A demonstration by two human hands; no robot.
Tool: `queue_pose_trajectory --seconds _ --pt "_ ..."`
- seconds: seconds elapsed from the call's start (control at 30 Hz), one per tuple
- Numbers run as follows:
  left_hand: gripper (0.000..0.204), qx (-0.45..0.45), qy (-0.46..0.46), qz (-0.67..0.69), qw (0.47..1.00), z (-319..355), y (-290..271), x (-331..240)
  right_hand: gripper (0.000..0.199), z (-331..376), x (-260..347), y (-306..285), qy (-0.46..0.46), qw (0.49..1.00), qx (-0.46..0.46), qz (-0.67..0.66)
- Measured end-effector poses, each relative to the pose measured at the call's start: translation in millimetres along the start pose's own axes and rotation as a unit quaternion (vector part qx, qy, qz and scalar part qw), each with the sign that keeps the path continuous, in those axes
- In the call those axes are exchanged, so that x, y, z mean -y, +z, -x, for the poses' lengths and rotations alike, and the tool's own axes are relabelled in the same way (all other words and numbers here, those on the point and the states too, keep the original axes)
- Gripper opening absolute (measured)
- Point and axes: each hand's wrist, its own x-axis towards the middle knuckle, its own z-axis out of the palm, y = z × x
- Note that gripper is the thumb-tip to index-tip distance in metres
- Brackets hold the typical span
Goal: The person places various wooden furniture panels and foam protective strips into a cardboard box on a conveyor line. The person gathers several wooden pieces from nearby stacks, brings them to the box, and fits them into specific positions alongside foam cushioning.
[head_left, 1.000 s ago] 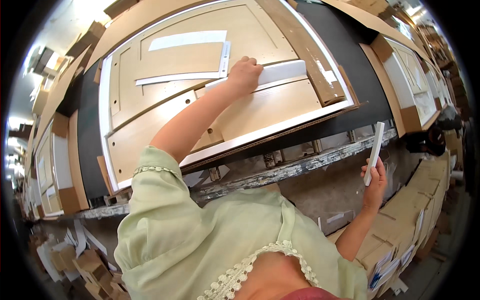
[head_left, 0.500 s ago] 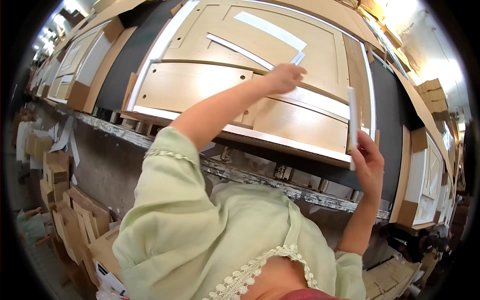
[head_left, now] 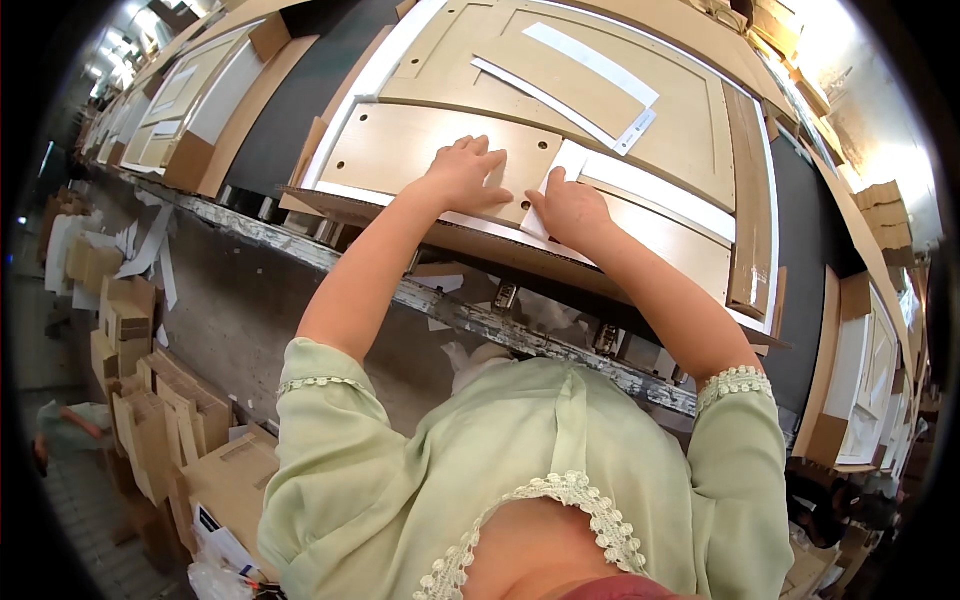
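A shallow cardboard box [head_left: 752,200] with a white foam lining [head_left: 393,52] lies in front of me, packed with light wood panels. My left hand [head_left: 467,174] rests on the near left panel [head_left: 390,140], fingers spread and holding nothing. Beside it, my right hand [head_left: 572,208] has its thumb and curled fingers on a short white strip [head_left: 571,157] set crosswise between the two near panels. A long white strip [head_left: 655,195] runs along the near right panel [head_left: 665,232]. On the large far panel [head_left: 660,70] lie a broad white strip [head_left: 590,62] and a narrow one [head_left: 540,100].
The box sits on a dark conveyor belt [head_left: 280,110] with a worn metal edge [head_left: 480,318]. Similar packed boxes stand left [head_left: 190,110] and right [head_left: 850,390]. Flattened cardboard [head_left: 225,490] is stacked at the lower left. A person [head_left: 75,425] is at the far left.
My right hand has moved left from the box's right end, with the white strip now between the near panels. My left hand has drawn back from the far panel onto the near left panel.
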Motion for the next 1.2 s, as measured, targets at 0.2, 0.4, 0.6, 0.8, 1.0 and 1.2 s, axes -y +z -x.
queue_pose_trajectory --seconds 0.2,0.4,0.6,0.8,1.0,1.2 --pt "0.063 0.02 0.002 0.038 0.999 0.4 -6.7 -10.7 0.041 8.0 -25.8 4.3 -0.053 0.994 -0.058 0.07" --pt "0.056 0.082 0.145 0.056 0.984 -6.7 -3.2 -35.1 0.05 7.1 -45.0 15.6 -0.068 0.978 -0.105 0.166" --pt "0.045 0.124 0.113 0.014 0.986 -0.1 -5.3 -30.7 0.045 -17.1 -38.8 6.7 -0.131 0.972 -0.114 0.161" --pt "0.039 0.097 0.106 0.011 0.99 -36.8 25.0 -38.7 0.05 -69.2 -95.9 45.5 -0.228 0.957 -0.111 0.142" --pt "0.022 -0.477 -0.082 0.233 0.844 81.6 -6.9 -73.6 0.052 -78.1 -66.6 40.3 -0.249 0.955 -0.106 0.119" --pt "0.022 -0.38 -0.476 0.335 0.719 319.6 120.3 -134.1 0.052 -100.1 -79.8 52.4 -0.274 0.939 -0.156 0.138"
